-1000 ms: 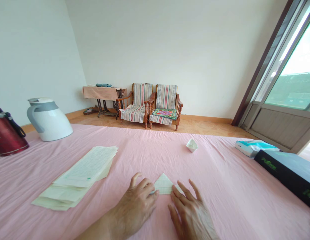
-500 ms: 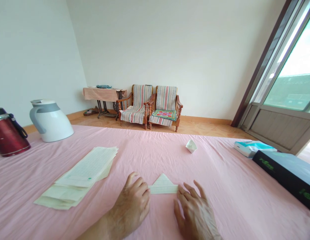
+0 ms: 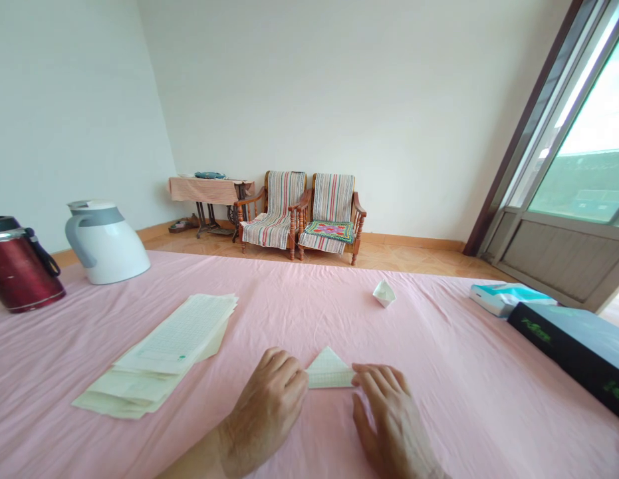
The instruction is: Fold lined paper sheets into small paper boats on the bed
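A folded sheet of grid paper [image 3: 330,374], with a triangular peak above a flat lower band, lies on the pink cloth between my hands. My left hand [image 3: 270,402] has its fingers curled at the paper's left end; its thumb is hidden. At the right end rests my right hand [image 3: 391,412], fingers stretched and close together, tips touching the corner, with the thumb held apart below. Farther off stands a small folded paper boat [image 3: 384,293]. To the left of my hands lies a fanned stack of grid paper sheets [image 3: 162,352].
On the pink cloth [image 3: 269,293], a red flask [image 3: 27,266] and a white jug [image 3: 112,246] stand at far left. A tissue pack [image 3: 508,298] and a black box [image 3: 568,352] lie at right. Two wooden armchairs [image 3: 284,206] are beyond the cloth.
My right hand's fingers have drawn together and moved onto the paper's right end. My left hand's raised finger has curled in, and that hand covers slightly more of the left end.
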`<action>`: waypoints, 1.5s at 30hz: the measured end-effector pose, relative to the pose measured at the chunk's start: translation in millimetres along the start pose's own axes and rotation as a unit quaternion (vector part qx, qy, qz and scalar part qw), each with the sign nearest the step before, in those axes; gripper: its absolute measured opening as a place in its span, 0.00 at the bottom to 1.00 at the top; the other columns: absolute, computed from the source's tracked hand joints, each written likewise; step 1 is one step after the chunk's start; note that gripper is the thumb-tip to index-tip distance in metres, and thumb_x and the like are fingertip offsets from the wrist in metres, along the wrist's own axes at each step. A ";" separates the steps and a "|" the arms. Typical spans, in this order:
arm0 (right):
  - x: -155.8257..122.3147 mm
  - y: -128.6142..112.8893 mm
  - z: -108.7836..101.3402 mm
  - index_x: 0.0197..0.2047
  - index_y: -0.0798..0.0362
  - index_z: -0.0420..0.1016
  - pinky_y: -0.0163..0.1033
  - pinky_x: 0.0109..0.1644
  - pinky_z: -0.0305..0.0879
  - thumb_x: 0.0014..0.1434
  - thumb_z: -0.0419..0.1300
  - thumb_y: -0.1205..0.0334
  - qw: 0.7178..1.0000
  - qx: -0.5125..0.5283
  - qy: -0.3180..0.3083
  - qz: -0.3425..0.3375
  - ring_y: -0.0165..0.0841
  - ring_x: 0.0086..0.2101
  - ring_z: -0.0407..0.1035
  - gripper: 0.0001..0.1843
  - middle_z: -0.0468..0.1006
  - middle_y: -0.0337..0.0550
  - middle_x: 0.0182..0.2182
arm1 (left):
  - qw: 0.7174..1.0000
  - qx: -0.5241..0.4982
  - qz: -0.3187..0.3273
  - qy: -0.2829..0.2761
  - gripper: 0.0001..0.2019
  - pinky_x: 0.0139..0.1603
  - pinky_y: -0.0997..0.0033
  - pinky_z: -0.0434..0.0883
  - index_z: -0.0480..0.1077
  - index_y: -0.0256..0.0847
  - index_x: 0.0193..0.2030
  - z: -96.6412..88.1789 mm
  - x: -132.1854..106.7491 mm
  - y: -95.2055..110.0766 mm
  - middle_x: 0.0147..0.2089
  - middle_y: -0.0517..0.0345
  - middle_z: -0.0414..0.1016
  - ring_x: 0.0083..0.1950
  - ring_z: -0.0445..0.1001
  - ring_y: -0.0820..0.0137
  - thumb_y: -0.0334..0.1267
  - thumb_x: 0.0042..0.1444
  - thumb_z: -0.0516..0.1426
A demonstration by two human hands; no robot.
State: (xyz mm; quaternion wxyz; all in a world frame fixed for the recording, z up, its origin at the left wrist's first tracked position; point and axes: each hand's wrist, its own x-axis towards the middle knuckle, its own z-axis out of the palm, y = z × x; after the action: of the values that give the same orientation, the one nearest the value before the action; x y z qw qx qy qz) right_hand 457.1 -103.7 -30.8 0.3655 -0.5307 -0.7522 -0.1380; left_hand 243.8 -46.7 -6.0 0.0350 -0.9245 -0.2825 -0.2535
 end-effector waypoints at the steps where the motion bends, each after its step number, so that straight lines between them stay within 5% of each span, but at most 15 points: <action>1: 1.6 -2.8 0.3 0.42 0.52 0.69 0.44 0.47 0.59 0.55 0.49 0.75 0.999 0.019 -0.008 -0.025 0.38 0.41 0.70 0.15 0.78 0.44 0.40 | 1.000 -0.006 0.008 -0.014 0.10 0.43 0.59 0.60 0.67 0.38 0.32 0.9 0.0 0.7 0.34 0.56 0.68 0.38 0.63 0.64 0.28 0.63 0.48; 5: 3.6 -8.1 4.1 0.45 0.50 0.71 0.43 0.51 0.55 0.54 0.50 0.76 0.995 0.044 -0.019 -0.082 0.34 0.41 0.71 0.19 0.80 0.38 0.41 | 0.998 -0.018 0.021 -0.048 0.09 0.47 0.58 0.59 0.68 0.40 0.35 4.2 -0.3 1.8 0.35 0.57 0.69 0.39 0.65 0.65 0.28 0.64 0.49; 15: -3.2 3.8 6.0 0.41 0.53 0.73 0.47 0.44 0.59 0.57 0.51 0.70 0.994 -0.024 -0.070 0.081 0.41 0.39 0.70 0.12 0.79 0.48 0.39 | 0.995 -0.056 -0.067 -0.045 0.03 0.47 0.59 0.62 0.69 0.40 0.37 0.8 -0.7 1.0 0.37 0.57 0.71 0.41 0.67 0.64 0.28 0.58 0.56; 21: -5.5 11.6 12.2 0.52 0.54 0.64 0.47 0.44 0.61 0.53 0.52 0.72 0.992 0.032 -0.077 0.095 0.41 0.42 0.68 0.22 0.76 0.47 0.42 | 0.990 -0.088 -0.106 -0.026 0.21 0.48 0.60 0.65 0.65 0.43 0.53 2.9 1.2 -1.6 0.46 0.56 0.72 0.46 0.68 0.62 0.26 0.53 0.60; 29: -6.4 15.0 17.2 0.52 0.51 0.61 0.43 0.40 0.63 0.53 0.53 0.73 0.989 0.096 -0.055 0.096 0.37 0.37 0.69 0.23 0.75 0.42 0.36 | 0.987 -0.098 -0.117 -0.042 0.20 0.46 0.61 0.67 0.67 0.44 0.52 4.0 0.2 -3.7 0.43 0.57 0.73 0.44 0.68 0.62 0.24 0.54 0.58; 36: -6.5 9.7 17.2 0.53 0.50 0.61 0.43 0.41 0.62 0.52 0.53 0.73 0.983 0.131 -0.062 0.109 0.36 0.36 0.69 0.24 0.75 0.40 0.36 | 0.989 -0.107 -0.101 0.003 0.25 0.49 0.58 0.66 0.65 0.46 0.55 2.3 0.7 -4.5 0.47 0.56 0.71 0.48 0.66 0.62 0.20 0.52 0.55; 45: -3.4 4.4 15.2 0.52 0.49 0.62 0.40 0.41 0.61 0.48 0.51 0.73 0.974 0.160 -0.079 0.137 0.32 0.32 0.71 0.27 0.75 0.36 0.31 | 0.996 -0.086 0.005 0.013 0.08 0.45 0.62 0.68 0.71 0.40 0.39 1.5 5.9 5.5 0.39 0.54 0.71 0.42 0.68 0.65 0.26 0.61 0.52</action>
State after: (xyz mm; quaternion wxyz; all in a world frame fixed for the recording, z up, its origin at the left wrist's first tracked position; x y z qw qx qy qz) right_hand 455.6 -95.3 -44.5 0.4009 -0.5724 -0.7110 0.0782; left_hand 251.6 -48.1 -4.0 -0.0401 -0.9219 -0.2548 -0.2889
